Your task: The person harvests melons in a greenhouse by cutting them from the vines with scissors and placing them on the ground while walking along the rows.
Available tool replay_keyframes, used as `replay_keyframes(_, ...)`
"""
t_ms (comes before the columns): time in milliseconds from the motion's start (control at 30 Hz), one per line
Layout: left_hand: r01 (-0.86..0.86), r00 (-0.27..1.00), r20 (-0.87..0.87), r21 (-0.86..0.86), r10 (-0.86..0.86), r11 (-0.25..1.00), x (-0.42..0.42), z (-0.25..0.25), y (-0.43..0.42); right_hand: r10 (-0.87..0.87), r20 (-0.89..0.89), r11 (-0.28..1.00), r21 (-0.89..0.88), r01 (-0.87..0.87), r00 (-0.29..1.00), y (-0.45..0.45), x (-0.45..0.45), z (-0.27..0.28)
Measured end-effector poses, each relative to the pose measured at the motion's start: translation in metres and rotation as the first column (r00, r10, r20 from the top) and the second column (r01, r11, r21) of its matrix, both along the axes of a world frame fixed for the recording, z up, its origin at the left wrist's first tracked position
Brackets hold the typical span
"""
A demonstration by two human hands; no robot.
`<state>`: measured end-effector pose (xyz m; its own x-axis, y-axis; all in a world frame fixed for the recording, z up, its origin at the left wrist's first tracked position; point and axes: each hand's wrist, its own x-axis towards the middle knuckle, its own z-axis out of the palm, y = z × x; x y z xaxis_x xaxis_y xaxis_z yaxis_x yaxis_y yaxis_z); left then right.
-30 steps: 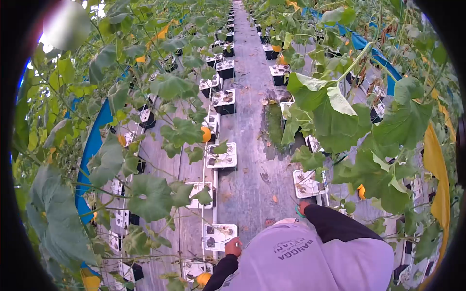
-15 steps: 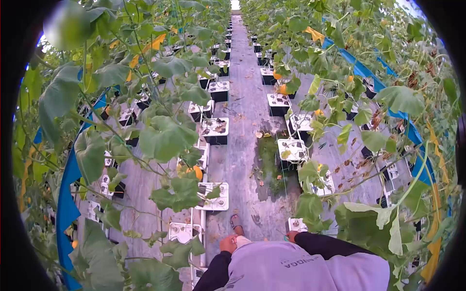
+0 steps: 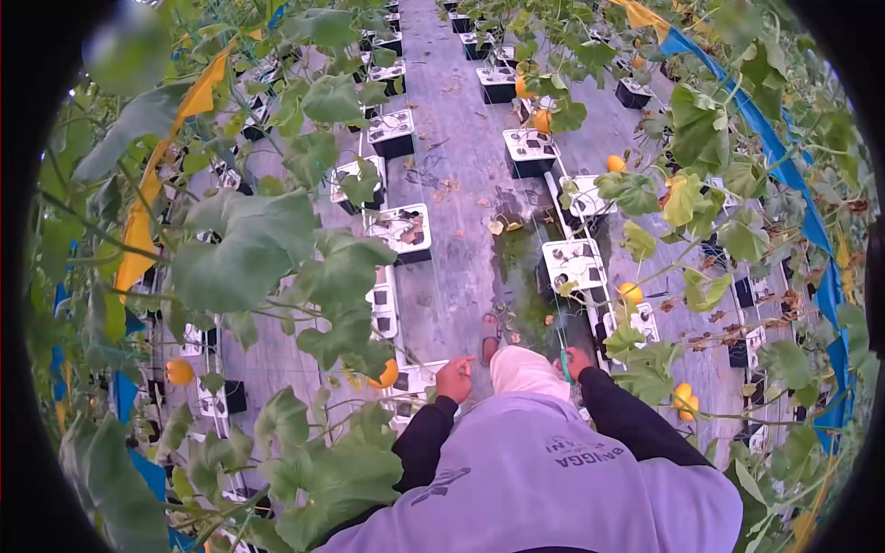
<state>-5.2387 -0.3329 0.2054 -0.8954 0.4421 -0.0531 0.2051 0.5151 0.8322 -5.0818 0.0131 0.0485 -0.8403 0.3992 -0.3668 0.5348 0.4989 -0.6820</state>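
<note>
My left hand (image 3: 454,379) hangs beside the left row of white-topped planter boxes, fingers loosely bent and slightly apart, with nothing visible in it. It is nearest a planter box (image 3: 419,378) and an orange-yellow melon (image 3: 384,373) among leaves. My right hand (image 3: 578,363) is closed around a slim green-handled tool (image 3: 564,365); its working end cannot be made out. Thin pale strings run up just beyond this hand. To its right stands another planter box (image 3: 636,323). A sandalled foot (image 3: 490,338) shows ahead of my light trousers (image 3: 527,370).
A grey ground-sheet aisle (image 3: 452,230) runs ahead between planter rows, with a wet green patch (image 3: 524,267) at right. Leafy vines (image 3: 244,241) crowd both sides. Blue ribbon (image 3: 793,166) and yellow ribbon (image 3: 147,203) hang along them. Melons (image 3: 684,402) hang low at right.
My view has tipped downward and I am further along the aisle. Both hands show more fully, and the green-handled tool in my right hand has come into sight.
</note>
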Motion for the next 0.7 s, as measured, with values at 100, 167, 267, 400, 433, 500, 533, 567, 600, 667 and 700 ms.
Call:
replay_keyframes(100,-0.237,0.971,0.016,0.236,0.240,0.942,-0.116,-0.006,0.019,0.109,0.462,0.994,-0.051,-0.096,0.880,0.030,-0.022,0.004)
replay_keyframes(167,-0.372,0.924,0.015,0.259,0.381,0.891,-0.192,-0.030,0.011,0.261,0.643,0.925,0.047,-0.378,0.720,0.058,-0.046,0.012)
replay_keyframes(267,-0.501,0.862,0.061,0.256,0.504,0.826,-0.272,-0.058,-0.007,0.266,0.762,0.946,-0.089,-0.311,0.590,0.118,-0.119,0.010)
replay_keyframes(400,-0.494,0.870,0.052,0.097,0.491,0.864,-0.332,-0.079,0.013,0.127,0.712,0.955,0.099,-0.278,0.691,0.176,-0.310,0.089)
replay_keyframes(433,-0.463,0.883,0.143,0.106,0.447,0.880,-0.342,-0.085,0.024,0.096,0.552,0.931,0.245,-0.272,0.828,0.191,-0.359,0.081)
replay_keyframes(500,-0.380,0.883,0.256,-0.103,0.393,0.919,-0.363,-0.100,0.040,0.169,0.425,0.855,0.386,-0.347,0.889,0.197,-0.476,0.121)
replay_keyframes(533,-0.359,0.891,0.256,-0.112,0.376,0.927,-0.377,-0.101,0.052,0.277,0.337,0.802,0.434,-0.409,0.900,0.198,-0.530,0.136)
replay_keyframes(567,-0.336,0.870,0.339,-0.124,0.358,0.934,-0.397,-0.105,0.066,0.379,0.212,0.812,0.390,-0.433,0.901,0.196,-0.581,0.156)
replay_keyframes(600,-0.308,0.835,0.435,-0.136,0.336,0.942,-0.421,-0.126,0.071,0.468,0.131,0.798,0.361,-0.482,0.874,0.188,-0.632,0.187)
replay_keyframes(667,-0.388,0.866,0.389,0.130,0.313,0.913,-0.479,-0.150,0.089,0.514,0.080,0.807,0.294,-0.513,0.854,0.178,-0.717,0.210)
replay_keyframes(700,-0.475,0.760,0.546,0.097,0.352,0.875,-0.520,-0.136,0.106,0.550,-0.009,0.811,0.246,-0.531,0.835,0.177,-0.754,0.213)
